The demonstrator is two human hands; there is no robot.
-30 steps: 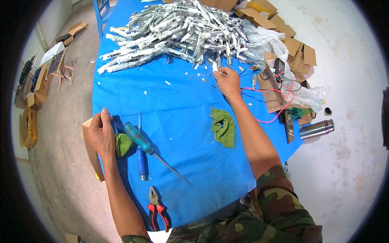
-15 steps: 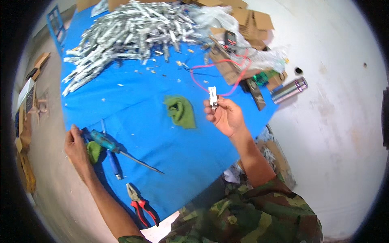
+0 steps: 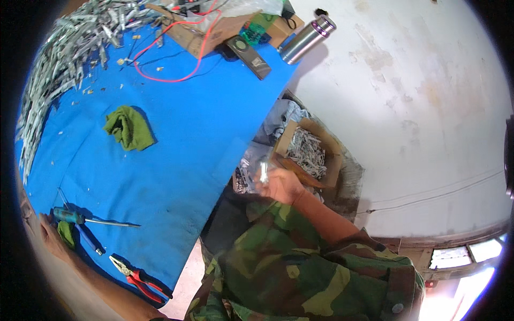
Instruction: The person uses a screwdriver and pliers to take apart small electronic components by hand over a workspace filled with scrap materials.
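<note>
My right hand [image 3: 285, 187] is closed around a small white plastic-looking part [image 3: 264, 171], blurred by motion. It hangs beyond the right edge of the blue-covered table [image 3: 176, 176], over a clear bag of small pieces [image 3: 244, 175]. Beside that hand stands an open cardboard box [image 3: 335, 160] with many slim whitish pieces inside. At the far left table edge lies my left hand [image 3: 49, 235], its fingers smeared and partly lost at the dark rim. Nearest to it are a teal-handled screwdriver [image 3: 68, 215], a small green cloth [image 3: 66, 234] and a blue-handled tool [image 3: 89, 239].
Red-handled pliers [image 3: 135, 277] lie at the near table edge. A crumpled green cloth [image 3: 130, 130] sits mid-table. Far left is a heap of silvery strips [image 3: 69, 59]. A red cable [image 3: 176, 80], a dark flat device [image 3: 249, 56] and a steel flask [image 3: 308, 43] are at the back.
My right hand has carried the white part from above the table down past its right edge, toward the bag and box. The whole view has swung right; my left hand stays by the left edge.
</note>
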